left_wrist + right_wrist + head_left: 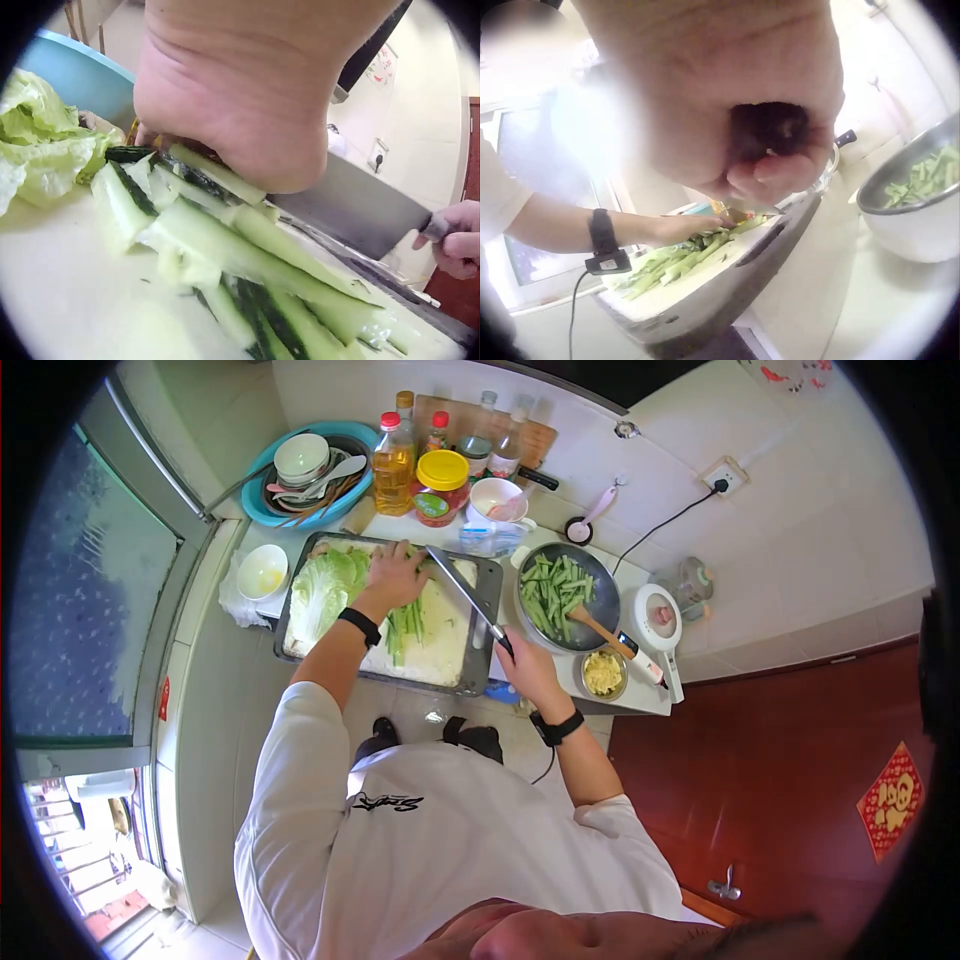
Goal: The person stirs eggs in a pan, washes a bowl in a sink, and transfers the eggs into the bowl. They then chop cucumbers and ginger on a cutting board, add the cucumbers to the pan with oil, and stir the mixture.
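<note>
Cucumber strips [404, 634] under left hand [396, 575]; bare board [447, 645] toward tray rim [482, 635].

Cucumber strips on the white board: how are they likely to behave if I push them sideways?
The cucumber strips look fairly stiff, since they lie straight, so they probably won't fold. Their pale cut faces look moist, so they may slide over one another. Their flat sides make rolling unlikely, though being loosely overlapped, they could fan apart.
</note>
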A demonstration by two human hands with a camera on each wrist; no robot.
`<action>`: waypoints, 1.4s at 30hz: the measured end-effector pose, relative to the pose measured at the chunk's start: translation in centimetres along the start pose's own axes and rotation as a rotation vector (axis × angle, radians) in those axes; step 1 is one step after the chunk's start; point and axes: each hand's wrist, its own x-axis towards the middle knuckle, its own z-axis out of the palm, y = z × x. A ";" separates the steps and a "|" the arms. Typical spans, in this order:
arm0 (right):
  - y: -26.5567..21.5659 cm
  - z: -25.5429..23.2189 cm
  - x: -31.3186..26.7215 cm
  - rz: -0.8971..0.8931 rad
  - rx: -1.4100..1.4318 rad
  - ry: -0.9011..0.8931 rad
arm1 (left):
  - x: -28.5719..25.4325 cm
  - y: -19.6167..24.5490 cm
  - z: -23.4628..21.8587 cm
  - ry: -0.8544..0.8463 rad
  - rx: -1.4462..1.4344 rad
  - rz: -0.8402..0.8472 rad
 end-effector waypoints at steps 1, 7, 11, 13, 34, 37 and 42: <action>-0.2 0.8 0.7 -0.032 -0.033 0.040 | 0.1 0.1 -0.7 -0.103 -0.069 0.041; -1.7 1.3 0.1 0.006 -0.121 -0.006 | -3.0 0.0 -2.2 -0.141 -0.155 0.233; -3.7 -0.4 -1.8 0.034 -0.088 -0.028 | -5.3 -1.4 -3.2 0.126 -0.437 0.321; -3.3 0.2 -0.6 0.039 -0.125 -0.010 | -6.4 -1.9 -3.1 0.142 -0.434 0.228; -7.6 3.7 -2.8 0.195 -0.047 -0.028 | -8.7 0.4 -0.1 0.134 -0.551 -0.004; -5.8 3.9 -4.1 0.320 0.364 0.017 | -9.3 0.2 -0.4 0.169 -0.564 -0.024; -4.6 3.4 -6.0 0.666 1.178 0.012 | -8.7 1.2 -0.7 0.112 -0.462 -0.060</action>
